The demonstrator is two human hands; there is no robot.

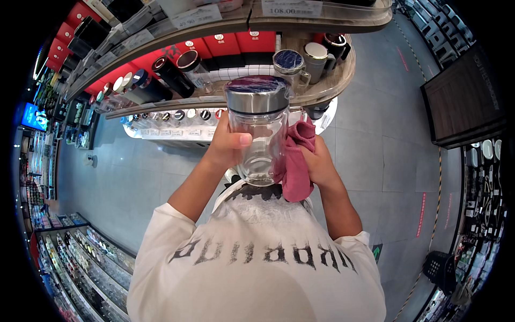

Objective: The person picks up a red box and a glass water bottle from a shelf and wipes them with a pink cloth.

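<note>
A clear glass cup (261,139) with a steel-banded lid (257,98) stands upright in the air before my chest. Thin plastic film wraps the lid's dark blue and purple top. My left hand (227,143) grips the cup's left side, its thumb across the front of the glass. At the right side, my right hand (318,161) holds a folded pink cloth (298,169) against the glass. The cup partly hides the fingers of both hands. Whether the right fingers also touch the glass directly, I cannot tell.
Ahead, a curved wooden shelf (336,86) carries mugs, including a grey mug (316,60), and several tumblers such as a black one (173,76). Red boxes (223,45) line its back. A higher shelf (322,25) overhangs it. A lower white shelf (181,135) holds lidded bottles.
</note>
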